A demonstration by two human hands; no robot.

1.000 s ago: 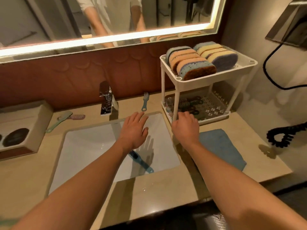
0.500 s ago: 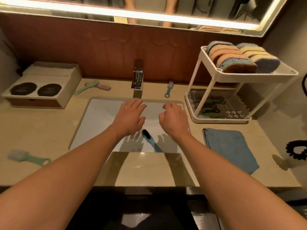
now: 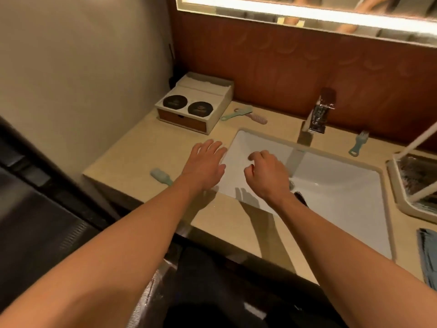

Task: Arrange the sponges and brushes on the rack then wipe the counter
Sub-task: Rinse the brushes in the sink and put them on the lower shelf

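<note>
Brush (image 3: 160,176) lies on counter (image 3: 142,150) just left of left grip (image 3: 205,162).

glossy white sink (image 3: 331,185), shiny metal faucet (image 3: 319,114)

Warm, dim light from the lit mirror strip (image 3: 331,14); arm shadows fall on the counter (image 3: 146,147). Motion blur softens everything; edges bend wide-angle.

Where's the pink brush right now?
Head view: the pink brush lies on the counter's back left, beside a green brush, between the white box and the faucet.
</note>
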